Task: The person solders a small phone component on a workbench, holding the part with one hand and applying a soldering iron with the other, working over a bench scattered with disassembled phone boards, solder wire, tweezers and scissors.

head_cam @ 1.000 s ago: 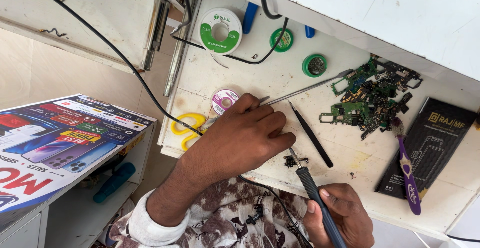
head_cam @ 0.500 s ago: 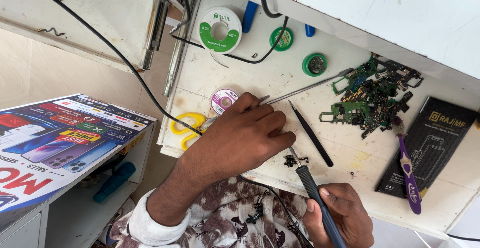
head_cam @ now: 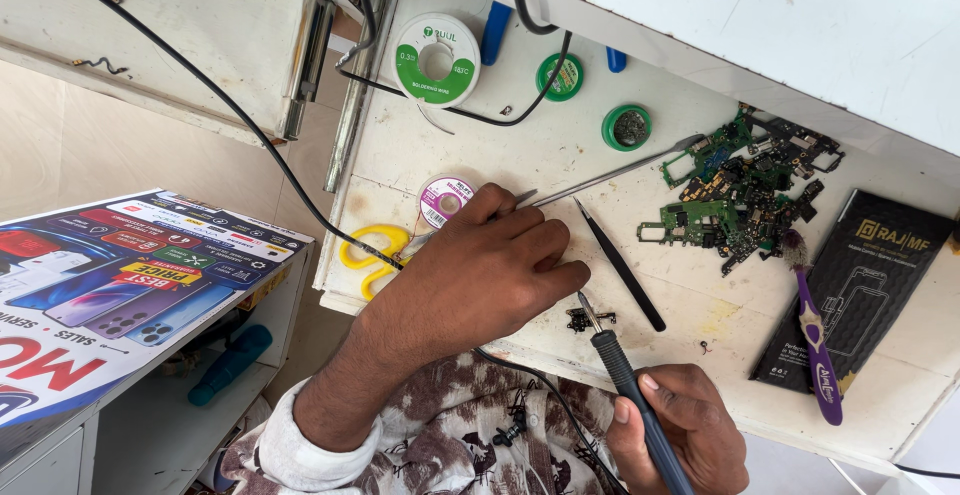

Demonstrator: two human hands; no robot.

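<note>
Small phone repair workshop, going by the clutter sitting around the soldering iron (head_cam: 628,380) on a scuffed white workbench (head_cam: 470,145). Just beyond the iron's tip, black tweezers (head_cam: 620,265) are lying; farther beyond and to its right, a pile of green circuit boards (head_cam: 735,190) is sitting. A solder wire spool (head_cam: 436,58) and green flux tins (head_cam: 627,127) are resting well beyond it. Far left of the iron, a phone advertising poster (head_cam: 120,285) is showing.

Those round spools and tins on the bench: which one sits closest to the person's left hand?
The small pink-and-white spool, right beside the left hand. The large white-and-green spool and the two green tins lie farther up the bench.
</note>
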